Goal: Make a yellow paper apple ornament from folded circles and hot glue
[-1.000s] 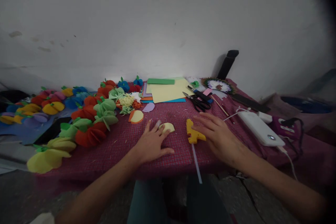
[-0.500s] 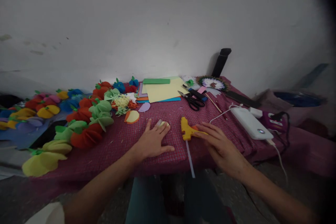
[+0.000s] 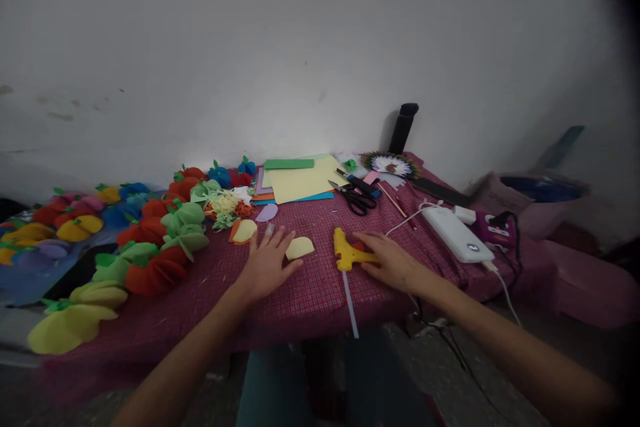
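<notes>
Yellow glue gun just right of centre on the tabletop.
From where I sit, I see the left hand palm down in the lower middle of the frame, fingers spread, gripping nothing, just beside a cream paper piece. Farther right, the right hand is loosely open at the gun's handle; I can't tell whether it touches.

Left hand spread on the counter, pale yellow paper piece just right of it; yellow glue gun at the right hand's parted fingers, scissors beyond that hand.
</notes>
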Available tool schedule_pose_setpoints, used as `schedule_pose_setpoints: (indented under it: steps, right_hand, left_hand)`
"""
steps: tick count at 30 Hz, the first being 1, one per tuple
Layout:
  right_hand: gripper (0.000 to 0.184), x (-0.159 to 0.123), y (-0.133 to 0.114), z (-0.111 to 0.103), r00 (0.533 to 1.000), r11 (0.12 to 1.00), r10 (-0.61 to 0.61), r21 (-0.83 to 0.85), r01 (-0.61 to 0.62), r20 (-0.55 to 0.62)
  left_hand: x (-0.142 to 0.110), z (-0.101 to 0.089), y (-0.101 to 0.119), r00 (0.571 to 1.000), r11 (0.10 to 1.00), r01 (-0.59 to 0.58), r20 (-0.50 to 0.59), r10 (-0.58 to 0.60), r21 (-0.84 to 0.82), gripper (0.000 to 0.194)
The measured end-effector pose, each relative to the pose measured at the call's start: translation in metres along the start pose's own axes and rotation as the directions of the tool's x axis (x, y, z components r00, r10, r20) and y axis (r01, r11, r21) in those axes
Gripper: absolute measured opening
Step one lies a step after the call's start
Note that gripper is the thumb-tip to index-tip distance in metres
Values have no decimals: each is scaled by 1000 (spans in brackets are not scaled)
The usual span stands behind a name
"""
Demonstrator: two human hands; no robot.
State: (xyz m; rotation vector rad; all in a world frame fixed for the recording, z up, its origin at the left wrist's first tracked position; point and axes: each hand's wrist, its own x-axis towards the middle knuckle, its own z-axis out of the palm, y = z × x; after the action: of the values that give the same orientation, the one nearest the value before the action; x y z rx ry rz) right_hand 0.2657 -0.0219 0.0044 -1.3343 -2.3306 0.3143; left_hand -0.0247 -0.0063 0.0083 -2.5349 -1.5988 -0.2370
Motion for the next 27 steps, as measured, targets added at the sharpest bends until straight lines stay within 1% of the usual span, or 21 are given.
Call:
schedule_pose_setpoints:
  steps: [3,5,7,9,12,14,16,19,21,22,24,25,27]
  right_hand:
    - [60,11,-2,-1,995,1000,21,18,-23,101]
    - [60,15,-5,-2,990,998,30,51,-37,135]
    - [57,16,-6,-5,991,997,23,71,-32,129]
    - [54,16,-5,-9,995,998,17,62,-23,96]
    - [51,18,5,-14,998,998,39,40,-41,38]
    - [52,19,17,-16,998,997,57,41,-58,30]
    - [55,21,28,-18,997,998,58,16,-59,53]
    - [55,25,38,-24,995,996,30,-82,-22,100]
    - [51,30,36,-26,995,993,32,-120,-21,90]
    - [48,34,32,-25,997,993,41,-112,-33,69]
    - [41,46,21,-18,997,998,60,-26,-59,51]
    - [39,54,14,-12,997,998,57,25,-58,60]
    - [38,73,-1,4,993,991,24,128,-39,115]
  left_hand:
    - [-3,-2,-7,999,1000,16,28,-16,9,62]
    - [-5,-2,-9,999,1000,22,39,-22,8,62]
    - [-4,-1,-10,999,1000,23,46,-24,3,63]
    - [-3,0,-11,999,1000,26,45,-26,-8,62]
    - [0,2,-12,999,999,39,21,-38,-34,58]
    - [3,3,-13,998,997,62,1,-62,-48,55]
    - [7,6,-14,995,993,100,-24,-102,-62,51]
    - [13,13,-16,990,988,129,-54,-134,-88,47]
    - [16,18,-17,989,986,126,-70,-133,-106,46]
    - [16,21,-17,989,986,121,-77,-130,-111,47]
    - [15,24,-18,988,986,117,-92,-127,-115,49]
    - [13,24,-18,987,987,117,-97,-128,-113,51]
    - [10,23,-19,987,988,112,-102,-123,-107,54]
